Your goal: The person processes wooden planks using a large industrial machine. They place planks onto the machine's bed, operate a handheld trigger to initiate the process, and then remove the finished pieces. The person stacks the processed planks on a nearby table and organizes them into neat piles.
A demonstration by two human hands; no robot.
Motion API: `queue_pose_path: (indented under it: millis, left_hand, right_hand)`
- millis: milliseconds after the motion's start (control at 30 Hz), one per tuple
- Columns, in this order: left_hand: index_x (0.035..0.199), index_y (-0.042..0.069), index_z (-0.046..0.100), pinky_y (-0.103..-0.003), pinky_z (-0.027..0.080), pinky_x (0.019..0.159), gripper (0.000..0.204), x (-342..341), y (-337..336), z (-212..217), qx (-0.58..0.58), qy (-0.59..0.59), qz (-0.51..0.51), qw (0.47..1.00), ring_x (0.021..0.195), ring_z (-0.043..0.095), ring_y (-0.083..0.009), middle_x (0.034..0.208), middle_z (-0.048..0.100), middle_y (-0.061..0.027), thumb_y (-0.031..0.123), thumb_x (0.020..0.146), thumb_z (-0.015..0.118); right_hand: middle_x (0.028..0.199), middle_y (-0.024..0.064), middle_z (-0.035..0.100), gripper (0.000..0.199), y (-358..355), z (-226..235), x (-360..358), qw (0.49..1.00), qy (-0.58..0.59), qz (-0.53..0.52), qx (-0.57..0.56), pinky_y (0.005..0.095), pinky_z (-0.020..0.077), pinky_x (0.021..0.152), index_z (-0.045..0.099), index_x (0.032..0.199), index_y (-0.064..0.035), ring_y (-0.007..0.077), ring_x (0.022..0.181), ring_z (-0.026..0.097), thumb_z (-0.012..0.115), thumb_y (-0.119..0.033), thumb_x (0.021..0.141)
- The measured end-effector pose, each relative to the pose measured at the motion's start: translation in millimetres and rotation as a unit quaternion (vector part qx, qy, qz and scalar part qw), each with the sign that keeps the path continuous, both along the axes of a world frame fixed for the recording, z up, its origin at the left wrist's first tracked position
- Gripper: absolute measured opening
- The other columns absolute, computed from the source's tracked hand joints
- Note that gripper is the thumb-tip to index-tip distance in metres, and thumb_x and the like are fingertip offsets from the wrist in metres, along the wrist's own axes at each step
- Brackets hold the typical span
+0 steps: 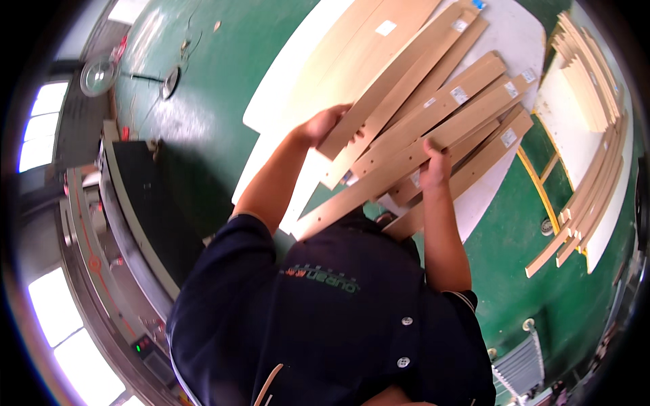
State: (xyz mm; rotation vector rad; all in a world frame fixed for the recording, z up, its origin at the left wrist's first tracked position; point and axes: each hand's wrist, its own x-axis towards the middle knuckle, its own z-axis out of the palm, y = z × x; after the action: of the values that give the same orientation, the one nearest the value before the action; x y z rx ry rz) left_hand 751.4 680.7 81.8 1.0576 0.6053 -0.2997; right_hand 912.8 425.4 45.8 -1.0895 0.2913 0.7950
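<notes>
My left hand (323, 126) is closed around the near end of a long, flat wooden board (396, 84), its fingers curling under the edge. My right hand (435, 168) grips another wooden board (386, 179), thumb on top; that board slants toward my body and has small drilled holes. Between and beside them lie several similar boards, fanned out and overlapping, some with white paper labels (460, 95). The undersides of the boards and most of my right fingers are hidden.
Large wooden panels (338, 64) lie beyond my left hand on a white surface (521, 34). More strips (596, 183) are stacked at the right by a yellow frame (542, 176). A long machine (145, 210) stands left, a pedestal fan (99, 76) farther off. The floor (223, 61) is green.
</notes>
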Motion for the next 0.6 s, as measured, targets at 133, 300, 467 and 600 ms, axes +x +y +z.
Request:
queue_pose_path:
  millis: [133, 300, 467, 600]
  left_hand:
    - [0.114, 0.000, 0.059, -0.034, 0.054, 0.074, 0.046, 5.6, -6.9, 16.8, -0.017, 0.002, 0.029, 0.999, 0.082, 0.066, -0.0227, 0.095, 0.067, -0.0132, 0.041, 0.107, 0.039]
    - [0.107, 0.006, 0.061, -0.033, 0.052, 0.067, 0.040, 7.3, -10.1, 25.3, -0.043, 0.007, 0.024, 0.999, 0.075, 0.065, -0.0189, 0.087, 0.065, -0.0084, 0.045, 0.100, 0.059]
    - [0.118, 0.002, 0.057, -0.039, 0.054, 0.082, 0.064, 19.4, -30.0, 30.7, 0.139, 0.065, 0.031, 0.988, 0.096, 0.063, -0.0225, 0.107, 0.063, -0.0147, 0.049, 0.081, 0.079]
    - [0.122, -0.006, 0.047, -0.041, 0.050, 0.095, 0.086, 24.4, -47.3, 33.9, 0.452, 0.069, -0.053, 0.888, 0.107, 0.062, -0.0362, 0.115, 0.062, -0.0275, 0.052, 0.071, 0.085]
  right_hand:
    - [0.130, 0.0079, 0.060, 0.051, -2.7, 1.6, 0.3, 1.000, 0.000, 0.005, 0.007, 0.0427, 0.0505, 0.099, 0.045, 0.142, -0.0082, 0.0251, 0.117, 0.061, 0.063, -0.006, 0.094]
    - [0.130, 0.0081, 0.061, 0.050, -1.6, 6.4, -1.0, 1.000, 0.008, 0.021, 0.003, 0.0413, 0.0498, 0.099, 0.046, 0.142, -0.0078, 0.0242, 0.118, 0.061, 0.063, -0.006, 0.095]
    - [0.126, 0.0093, 0.064, 0.046, -5.1, -3.5, 2.8, 1.000, -0.002, 0.024, 0.013, 0.0394, 0.0502, 0.099, 0.049, 0.139, -0.0051, 0.0240, 0.116, 0.063, 0.064, -0.009, 0.095]
    - [0.125, 0.0105, 0.065, 0.046, -5.9, -12.8, 4.8, 1.000, 0.011, 0.021, 0.007, 0.0387, 0.0503, 0.098, 0.050, 0.137, -0.0041, 0.0242, 0.116, 0.064, 0.065, -0.009, 0.095]
